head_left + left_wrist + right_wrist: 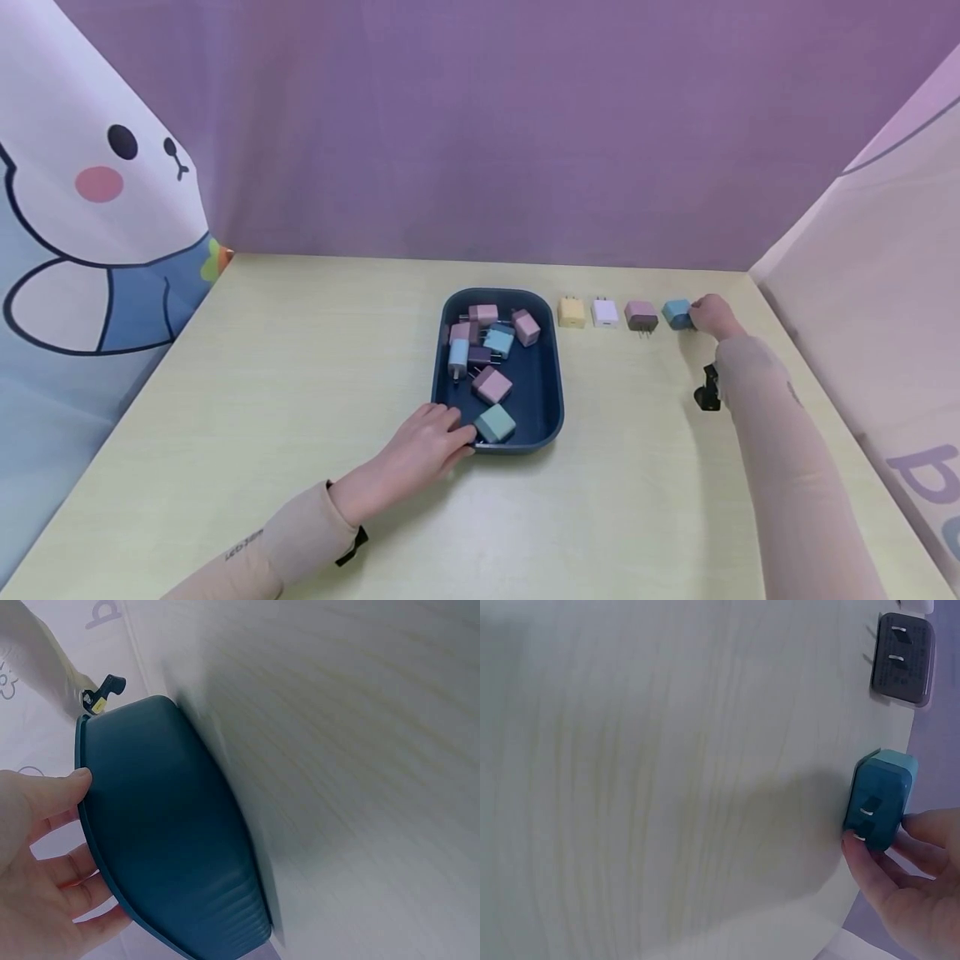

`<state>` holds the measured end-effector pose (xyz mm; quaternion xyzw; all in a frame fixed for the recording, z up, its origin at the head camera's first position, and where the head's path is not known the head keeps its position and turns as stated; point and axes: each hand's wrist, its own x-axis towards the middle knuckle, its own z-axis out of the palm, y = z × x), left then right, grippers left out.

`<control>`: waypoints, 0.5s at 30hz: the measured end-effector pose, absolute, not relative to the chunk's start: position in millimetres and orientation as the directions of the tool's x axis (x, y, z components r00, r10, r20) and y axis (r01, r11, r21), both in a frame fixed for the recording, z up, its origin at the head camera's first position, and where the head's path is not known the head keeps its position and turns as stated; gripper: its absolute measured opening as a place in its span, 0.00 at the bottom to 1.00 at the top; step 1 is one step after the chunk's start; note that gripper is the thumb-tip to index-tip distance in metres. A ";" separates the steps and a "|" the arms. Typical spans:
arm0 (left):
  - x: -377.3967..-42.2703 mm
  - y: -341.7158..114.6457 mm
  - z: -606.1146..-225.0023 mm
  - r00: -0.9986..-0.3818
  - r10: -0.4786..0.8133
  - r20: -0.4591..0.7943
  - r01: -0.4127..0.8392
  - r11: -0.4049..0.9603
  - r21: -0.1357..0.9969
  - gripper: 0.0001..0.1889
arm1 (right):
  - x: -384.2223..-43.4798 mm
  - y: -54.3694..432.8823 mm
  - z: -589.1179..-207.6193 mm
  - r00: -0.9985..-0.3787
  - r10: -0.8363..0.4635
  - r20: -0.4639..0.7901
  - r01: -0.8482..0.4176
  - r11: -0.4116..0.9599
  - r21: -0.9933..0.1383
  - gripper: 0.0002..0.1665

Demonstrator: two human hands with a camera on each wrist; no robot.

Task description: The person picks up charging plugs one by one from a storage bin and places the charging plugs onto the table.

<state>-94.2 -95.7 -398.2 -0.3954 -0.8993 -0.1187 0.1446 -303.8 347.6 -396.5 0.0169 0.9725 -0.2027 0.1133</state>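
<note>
At the right end of a row of chargers, my right hand point(715, 317) pinches a blue USB wall charger point(677, 313). In the right wrist view, thumb and fingertips meet the lower end of this charger point(885, 791), its two prongs facing the camera. My left hand point(423, 442) grips the near left corner of a dark blue tray point(536, 392). The left wrist view shows the thumb on the outer wall of the tray point(165, 817) and the fingers over its rim. A green charger point(496, 423) lies in the tray beside those fingers.
Several pink, blue and dark purple chargers lie jumbled in the tray, among them a pink one point(492, 386). A yellow charger point(572, 313), a white charger point(604, 313) and a purple charger point(641, 316) stand in line right of the tray. A purple curtain point(480, 133) hangs behind the table.
</note>
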 end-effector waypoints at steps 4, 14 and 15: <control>-94.6 -95.6 -398.7 -0.645 0.678 0.354 0.746 0.659 0.098 0.05 | -302.2 346.9 -395.9 -0.974 -0.007 -0.227 0.086 0.915 -0.395 0.24; -94.3 -95.6 -396.8 -0.646 0.678 0.350 0.747 0.657 0.106 0.05 | -302.5 347.1 -394.9 -0.968 0.024 -0.248 0.125 0.909 -0.398 0.25; -94.3 -95.6 -396.5 -0.646 0.678 0.350 0.747 0.657 0.106 0.05 | -302.4 346.8 -393.8 -0.969 0.023 -0.244 0.121 0.911 -0.393 0.25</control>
